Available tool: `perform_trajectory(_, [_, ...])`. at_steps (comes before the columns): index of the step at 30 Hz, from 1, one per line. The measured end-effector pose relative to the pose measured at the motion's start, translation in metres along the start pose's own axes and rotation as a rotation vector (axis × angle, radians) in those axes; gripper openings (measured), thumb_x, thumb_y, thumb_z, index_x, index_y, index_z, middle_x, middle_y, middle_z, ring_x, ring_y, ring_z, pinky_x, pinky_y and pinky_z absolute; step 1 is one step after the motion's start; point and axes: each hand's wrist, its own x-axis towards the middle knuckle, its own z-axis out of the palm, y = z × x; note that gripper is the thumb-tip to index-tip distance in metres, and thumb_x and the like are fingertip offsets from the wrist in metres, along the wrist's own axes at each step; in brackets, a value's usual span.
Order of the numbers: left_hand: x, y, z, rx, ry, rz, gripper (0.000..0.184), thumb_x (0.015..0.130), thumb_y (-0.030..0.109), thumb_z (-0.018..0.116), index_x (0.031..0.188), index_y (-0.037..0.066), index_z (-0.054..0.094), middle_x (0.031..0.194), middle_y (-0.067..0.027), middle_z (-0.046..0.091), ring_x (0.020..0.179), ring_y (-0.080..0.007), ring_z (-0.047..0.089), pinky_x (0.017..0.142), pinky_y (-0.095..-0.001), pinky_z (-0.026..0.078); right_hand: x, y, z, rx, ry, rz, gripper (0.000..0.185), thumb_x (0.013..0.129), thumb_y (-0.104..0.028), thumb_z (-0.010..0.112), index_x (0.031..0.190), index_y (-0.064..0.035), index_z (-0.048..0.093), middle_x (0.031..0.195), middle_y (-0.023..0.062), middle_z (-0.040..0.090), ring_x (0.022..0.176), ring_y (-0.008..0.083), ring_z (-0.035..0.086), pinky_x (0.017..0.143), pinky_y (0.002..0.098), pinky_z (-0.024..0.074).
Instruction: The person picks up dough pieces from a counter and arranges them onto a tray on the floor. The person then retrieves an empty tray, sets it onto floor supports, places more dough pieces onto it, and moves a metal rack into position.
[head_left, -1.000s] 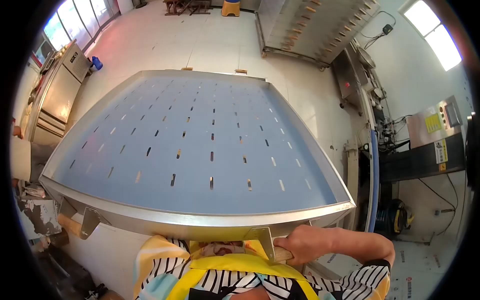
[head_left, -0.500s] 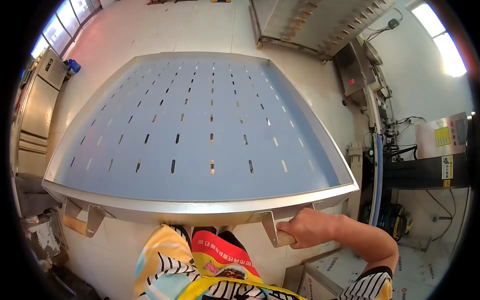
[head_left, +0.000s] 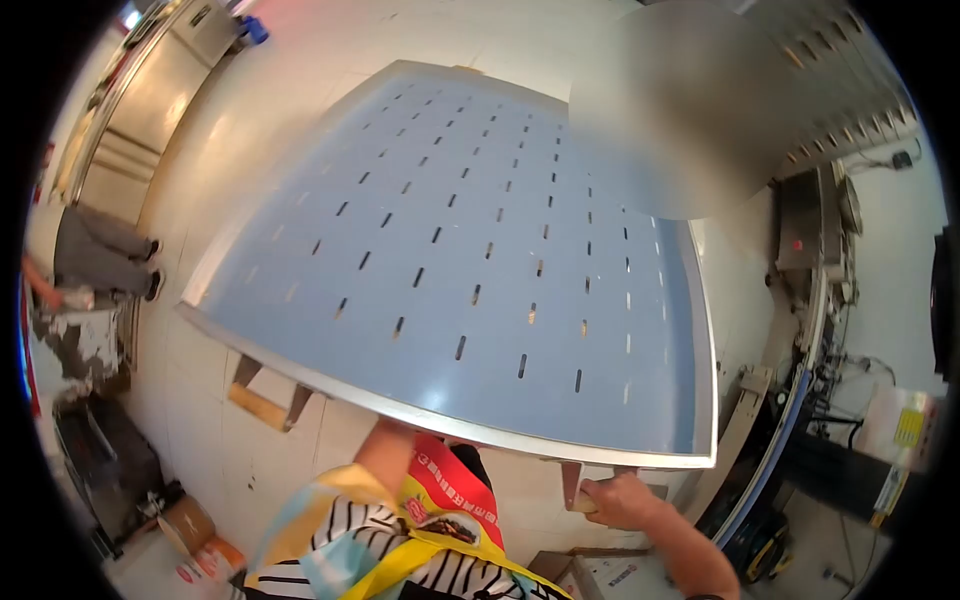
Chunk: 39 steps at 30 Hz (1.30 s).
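Observation:
A large shallow metal tray (head_left: 450, 428) with a blue, slotted bottom fills the middle of the view. My right hand (head_left: 622, 500) is closed around the wooden handle (head_left: 581, 498) at its front right. On the front left, a second wooden handle (head_left: 258, 408) in a metal bracket has no hand on it. My left forearm (head_left: 384, 455) reaches under the tray's front edge, which hides the hand and its fingers.
Another person's grey trousers (head_left: 90, 250) show at far left, beside a steel cabinet (head_left: 165, 80). A blurred round patch covers part of the upper right, near a metal rack (head_left: 850, 80). Machinery and cables line the right wall. A cardboard box (head_left: 187, 525) lies lower left.
The view has turned, so the tray sits angled. My left forearm now shows under its front edge. The other person and the blurred patch have come into view. My right hand still grips the handle.

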Motion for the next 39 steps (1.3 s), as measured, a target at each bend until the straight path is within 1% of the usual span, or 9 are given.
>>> perform_trajectory(5, [-0.056, 0.092, -0.151, -0.626, -0.182, 0.270, 0.041, 0.092, 0.036, 0.047, 0.122, 0.008, 0.050, 0.117, -0.0095, 0.058, 0.102, -0.0225, 0.058, 0.084, -0.0394, 0.051, 0.061, 0.017, 0.111, -0.080, 0.155, 0.006, 0.032, 0.069, -0.028, 0.067, 0.094, -0.0104, 0.057, 0.064, 0.0108, 0.062, 0.058, 0.0307, 0.061, 0.053, 0.0399, 0.0496])
perform_trajectory(6, [-0.074, 0.114, -0.140, -0.521, 0.158, 0.431, 0.048, 0.093, 0.045, 0.043, 0.123, 0.008, 0.051, 0.114, -0.0116, 0.059, 0.104, -0.0238, 0.056, 0.093, -0.0429, 0.045, 0.078, 0.021, 0.134, -0.039, 0.125, 0.037, 0.034, 0.070, -0.030, 0.069, 0.093, -0.0096, 0.056, 0.068, 0.0117, 0.063, 0.061, 0.0305, 0.062, 0.054, 0.0402, 0.0495])
perform_trajectory(7, [-0.117, 0.127, -0.113, -0.593, -0.407, 0.445, 0.054, 0.092, 0.052, 0.039, 0.121, 0.008, 0.052, 0.112, -0.0144, 0.059, 0.106, -0.0252, 0.054, 0.098, -0.0438, 0.040, 0.093, 0.023, 0.149, -0.009, 0.068, 0.092, 0.037, 0.069, -0.032, 0.071, 0.094, -0.0089, 0.055, 0.072, 0.0134, 0.063, 0.066, 0.0318, 0.062, 0.057, 0.0419, 0.0496])
perform_trajectory(8, [-0.114, 0.139, -0.126, -0.410, -0.481, 0.469, 0.058, 0.091, 0.056, 0.037, 0.124, 0.010, 0.048, 0.118, -0.0144, 0.055, 0.110, -0.0249, 0.052, 0.099, -0.0434, 0.038, 0.107, 0.024, 0.160, 0.049, 0.027, 0.118, 0.043, 0.068, -0.031, 0.073, 0.099, -0.0079, 0.053, 0.075, 0.0153, 0.063, 0.071, 0.0342, 0.062, 0.062, 0.0441, 0.0496])
perform_trajectory(10, [-0.084, 0.137, -0.131, 0.079, -0.073, 0.630, 0.044, 0.094, 0.045, 0.040, 0.120, 0.010, 0.047, 0.119, -0.0115, 0.052, 0.109, -0.0261, 0.051, 0.095, -0.0439, 0.039, 0.130, 0.035, 0.178, 0.078, -0.060, 0.186, 0.051, 0.069, -0.030, 0.073, 0.107, -0.0059, 0.051, 0.084, 0.0180, 0.064, 0.081, 0.0366, 0.062, 0.069, 0.0451, 0.0499])
perform_trajectory(11, [-0.108, 0.142, -0.088, -0.144, 0.136, 0.458, 0.033, 0.091, 0.030, 0.051, 0.116, 0.009, 0.047, 0.110, -0.0100, 0.055, 0.101, -0.0246, 0.055, 0.087, -0.0412, 0.045, 0.140, 0.036, 0.184, 0.086, -0.099, 0.233, 0.054, 0.069, -0.030, 0.073, 0.111, -0.0051, 0.050, 0.089, 0.0191, 0.064, 0.085, 0.0374, 0.062, 0.071, 0.0454, 0.0498])
perform_trajectory(15, [-0.069, 0.126, -0.088, -0.035, 0.357, 0.514, 0.026, 0.084, 0.006, 0.060, 0.106, 0.003, 0.048, 0.094, -0.0079, 0.058, 0.088, -0.0210, 0.060, 0.078, -0.0359, 0.049, 0.167, 0.051, 0.220, 0.045, -0.100, 0.293, 0.058, 0.070, -0.030, 0.072, 0.115, -0.0030, 0.048, 0.097, 0.0218, 0.062, 0.090, 0.0407, 0.059, 0.077, 0.0480, 0.0481])
perform_trajectory(32, [-0.013, 0.125, -0.152, -0.065, 0.268, 0.502, 0.044, 0.086, 0.010, 0.061, 0.124, -0.004, 0.041, 0.101, -0.0109, 0.058, 0.088, -0.0178, 0.061, 0.077, -0.0304, 0.048, 0.255, 0.044, 0.252, -0.187, -0.360, 0.481, 0.044, 0.072, -0.034, 0.072, 0.100, -0.0021, 0.059, 0.096, 0.0213, 0.063, 0.088, 0.0384, 0.060, 0.075, 0.0461, 0.0479])
perform_trajectory(39, [-0.011, 0.134, -0.180, -0.117, 0.119, 0.375, 0.048, 0.091, 0.027, 0.054, 0.129, 0.002, 0.038, 0.113, -0.0110, 0.055, 0.103, -0.0204, 0.055, 0.087, -0.0343, 0.043, 0.246, 0.038, 0.271, -0.361, -0.391, 0.431, 0.046, 0.073, -0.031, 0.072, 0.104, -0.0011, 0.056, 0.101, 0.0228, 0.061, 0.090, 0.0399, 0.059, 0.076, 0.0473, 0.0472])
